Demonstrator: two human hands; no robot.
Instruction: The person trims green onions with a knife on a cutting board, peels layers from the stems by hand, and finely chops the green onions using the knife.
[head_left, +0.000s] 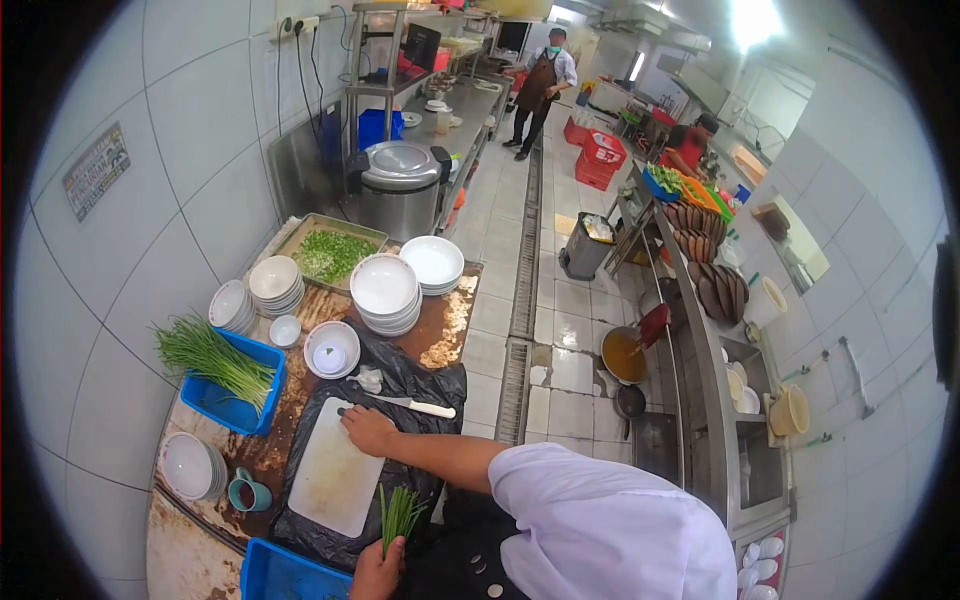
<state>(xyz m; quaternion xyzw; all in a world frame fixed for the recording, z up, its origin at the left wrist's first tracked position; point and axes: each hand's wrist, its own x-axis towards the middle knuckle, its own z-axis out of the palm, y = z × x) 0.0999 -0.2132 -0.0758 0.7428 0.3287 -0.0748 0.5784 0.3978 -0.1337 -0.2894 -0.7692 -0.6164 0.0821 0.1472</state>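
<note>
The left hand (pixel 376 574) grips green stalks (pixel 402 514) just right of the cutting board's (pixel 335 478) near end, long axis near-to-far, free ends pointing far. The right hand (pixel 368 430) lies on the board; I cannot tell whether it grips anything. Beyond, 1 knife (pixel 425 407) points left; 1 blue tub (pixel 226 410) stands left.

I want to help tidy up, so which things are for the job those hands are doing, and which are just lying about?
Seem part of the job:
green stalks in the left hand
white board under the right hand
knife
blue tub of more stalks
chopped greens

Probably just lying about:
teal mug
stacked bowls
red crates
</note>
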